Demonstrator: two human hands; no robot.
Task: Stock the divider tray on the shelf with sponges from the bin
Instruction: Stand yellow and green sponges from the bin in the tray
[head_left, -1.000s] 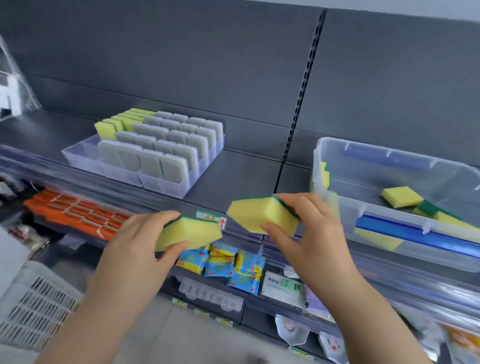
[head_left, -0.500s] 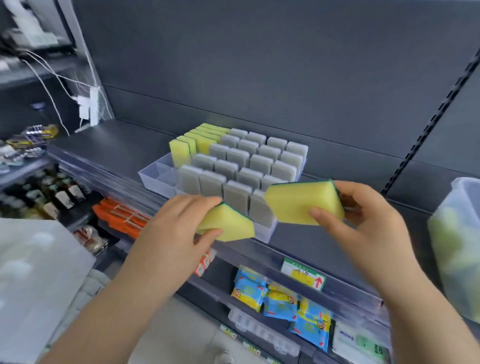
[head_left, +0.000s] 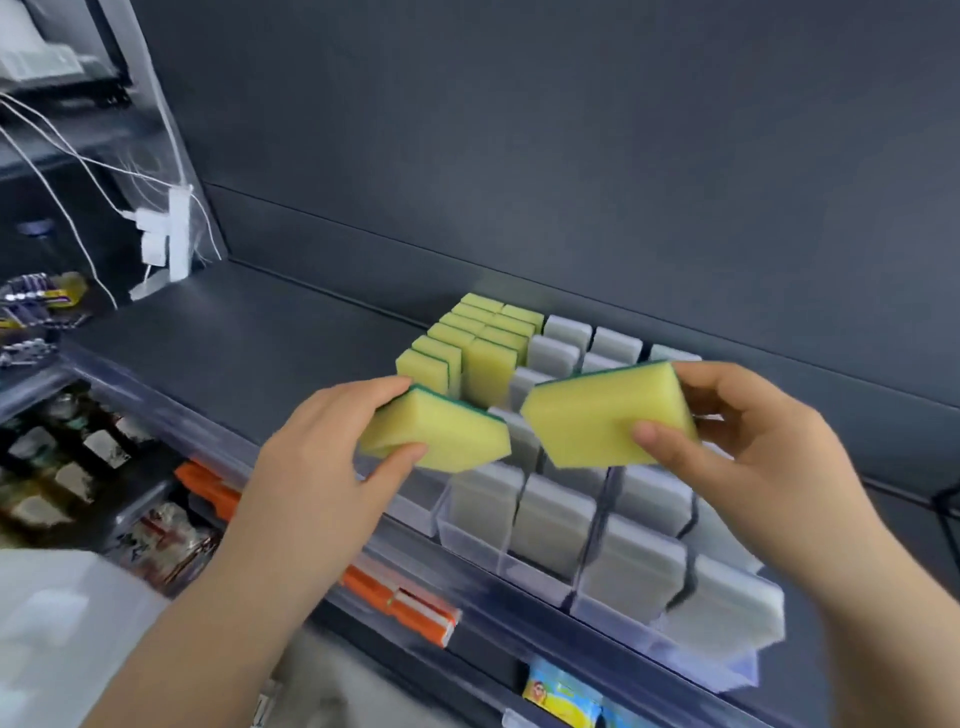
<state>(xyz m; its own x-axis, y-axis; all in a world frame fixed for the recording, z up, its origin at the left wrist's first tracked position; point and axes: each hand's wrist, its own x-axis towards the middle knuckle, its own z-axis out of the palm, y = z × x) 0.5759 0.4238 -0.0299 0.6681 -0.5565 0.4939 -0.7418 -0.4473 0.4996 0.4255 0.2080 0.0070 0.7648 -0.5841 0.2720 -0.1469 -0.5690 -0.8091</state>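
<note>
Each hand grips a yellow sponge above the clear tray (head_left: 545, 577) on the shelf (head_left: 249, 332) — left hand (head_left: 332, 457) one sponge (head_left: 441, 441), right hand (head_left: 737, 441) another (head_left: 597, 415). Yellow sponges (head_left: 467, 338) fill the tray's back-left slots — grey ones (head_left: 550, 525) the rest.

Likely a shop, stocked shelves (head_left: 234, 338), packaged goods (head_left: 563, 693)

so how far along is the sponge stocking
Done: in the tray, the two left lanes hold upright yellow sponges at the back; grey pads fill the other lanes. In hand: the left hand holds one sponge, the right hand another, above the tray. Left: seat both; the left lanes' front looks partly open.
</note>
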